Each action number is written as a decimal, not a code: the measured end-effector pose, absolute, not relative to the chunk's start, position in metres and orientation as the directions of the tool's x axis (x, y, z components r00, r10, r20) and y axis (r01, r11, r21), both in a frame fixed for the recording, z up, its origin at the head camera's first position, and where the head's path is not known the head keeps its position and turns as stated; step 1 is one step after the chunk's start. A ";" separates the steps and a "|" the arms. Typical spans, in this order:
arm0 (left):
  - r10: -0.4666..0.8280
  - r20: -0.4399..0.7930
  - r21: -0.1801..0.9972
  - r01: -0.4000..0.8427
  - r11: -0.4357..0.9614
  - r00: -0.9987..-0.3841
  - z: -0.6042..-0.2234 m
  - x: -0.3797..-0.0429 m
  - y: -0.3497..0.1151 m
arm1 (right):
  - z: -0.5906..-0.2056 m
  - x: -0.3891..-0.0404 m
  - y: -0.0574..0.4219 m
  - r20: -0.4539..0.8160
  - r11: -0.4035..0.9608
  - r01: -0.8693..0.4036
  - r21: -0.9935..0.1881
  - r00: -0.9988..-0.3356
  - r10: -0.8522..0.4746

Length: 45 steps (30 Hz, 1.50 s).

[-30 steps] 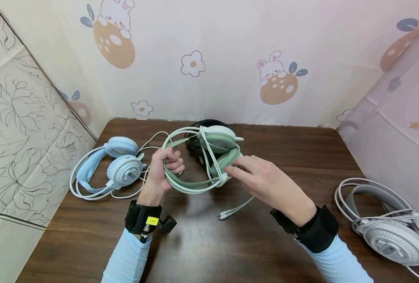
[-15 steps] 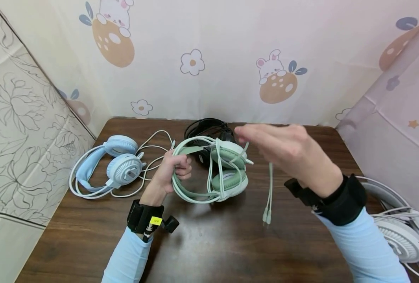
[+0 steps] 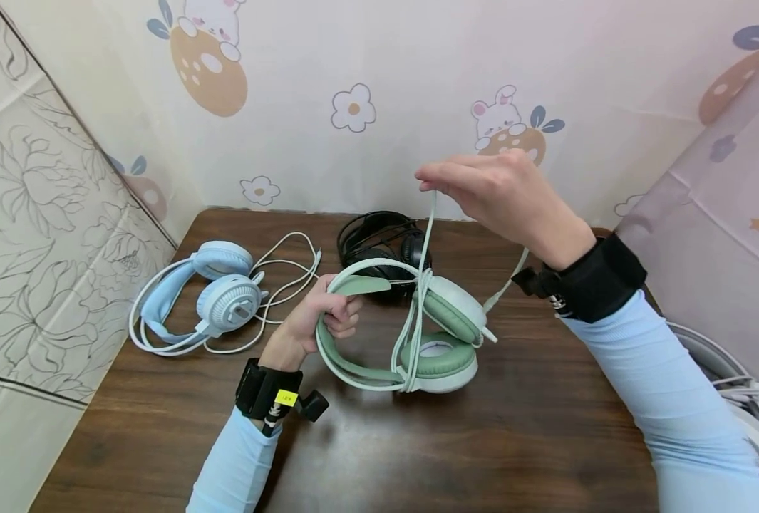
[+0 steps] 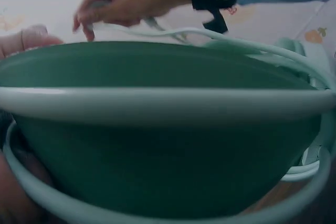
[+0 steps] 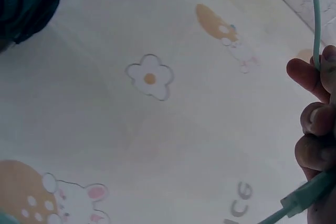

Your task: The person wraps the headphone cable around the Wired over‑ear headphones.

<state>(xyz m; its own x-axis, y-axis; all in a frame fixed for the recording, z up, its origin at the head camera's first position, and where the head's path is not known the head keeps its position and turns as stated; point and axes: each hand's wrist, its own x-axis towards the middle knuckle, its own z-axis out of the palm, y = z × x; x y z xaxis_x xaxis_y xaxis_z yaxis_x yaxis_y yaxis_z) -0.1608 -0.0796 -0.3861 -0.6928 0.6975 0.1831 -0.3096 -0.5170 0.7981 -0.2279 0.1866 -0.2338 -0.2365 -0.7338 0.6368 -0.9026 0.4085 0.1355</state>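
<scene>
"Where are the green-and-white headphones point(image 3: 452, 317)?"

"On my head feed, over the wooden table point(image 3: 482, 445), their headband point(image 3: 356, 371) gripped in the left hand point(image 3: 324, 313)"

"And the right hand point(image 3: 501, 199)?"

"Raised higher, fingers curled, holding their cable point(image 3: 427, 228); I see light-blue headphones point(image 3: 230, 305) lying to the left, black headphones point(image 3: 413, 251) behind"
</scene>
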 end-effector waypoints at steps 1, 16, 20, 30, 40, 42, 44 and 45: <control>0.709 0.221 0.792 -0.301 -0.531 -0.669 -0.386 -0.161 -0.079 | -0.238 -0.232 0.188 0.638 0.403 -0.909 0.111 -0.246 -0.730; 0.650 0.582 0.508 -0.405 -0.760 -0.489 -0.387 -0.160 -0.081 | -0.306 -0.268 0.239 0.597 0.481 -0.834 -0.270 -0.537 -0.596; 0.604 0.614 0.414 -0.443 -0.795 -0.509 -0.386 -0.159 -0.080 | -0.324 -0.265 0.256 0.590 0.489 -0.812 -0.319 -0.573 -0.568; 0.452 0.643 0.150 -0.477 -0.866 -0.618 -0.384 -0.163 -0.078 | -0.366 -0.238 0.282 0.539 0.504 -0.763 -0.404 -0.644 -0.543; 0.372 0.513 -0.003 -0.435 -0.900 -0.773 -0.389 -0.166 -0.085 | -0.394 -0.203 0.256 0.510 0.589 -0.756 -0.286 -0.640 -0.574; 0.361 0.504 -0.032 -0.435 -0.900 -0.785 -0.389 -0.165 -0.086 | -0.399 -0.196 0.247 0.515 0.616 -0.749 -0.242 -0.638 -0.573; 0.349 0.499 -0.065 -0.436 -0.898 -0.793 -0.388 -0.165 -0.087 | -0.402 -0.190 0.237 0.513 0.630 -0.748 -0.210 -0.632 -0.580; 0.341 0.498 -0.085 -0.437 -0.896 -0.797 -0.388 -0.164 -0.087 | -0.404 -0.187 0.232 0.511 0.629 -0.752 -0.199 -0.627 -0.588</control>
